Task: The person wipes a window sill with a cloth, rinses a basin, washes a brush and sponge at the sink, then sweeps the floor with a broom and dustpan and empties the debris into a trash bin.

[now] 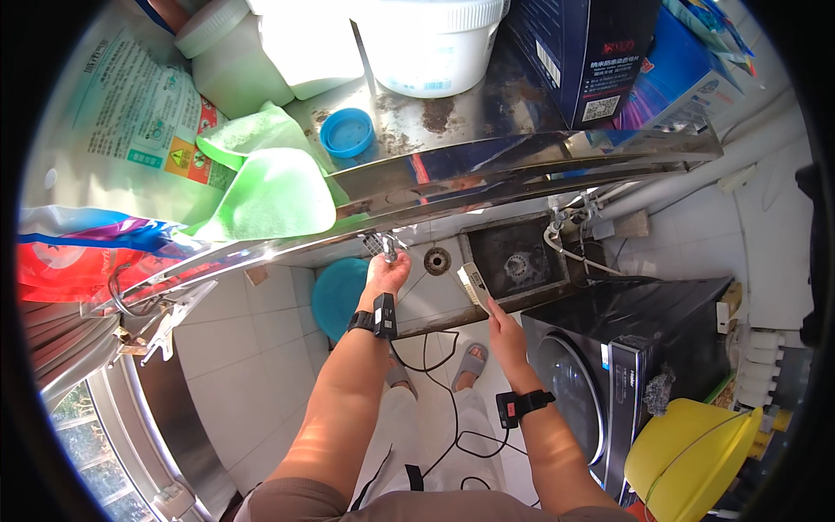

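Observation:
My left hand (pixel 389 271) is raised at the metal faucet (pixel 389 251) below the shelf edge, palm side up, with its fingers around or against the spout; how firmly it holds is hidden. In my right hand (pixel 505 326) is the handle end of a pale scrubbing brush (pixel 476 287), its bristles facing left. A round floor drain (pixel 437 261) lies between the two hands, farther off. Left of it stands a teal plastic basin (pixel 339 297), partly behind my left forearm. The dark square sink basin (pixel 518 258) with a strainer lies beyond the brush.
A metal shelf (pixel 450 153) with tubs, boxes, a green scoop (pixel 274 196) and a blue cap (pixel 347 132) crosses above my hands. At right stand a black washing machine (pixel 574 391) and a yellow plastic container (pixel 691 457). Black cables (pixel 450 391) hang near my legs.

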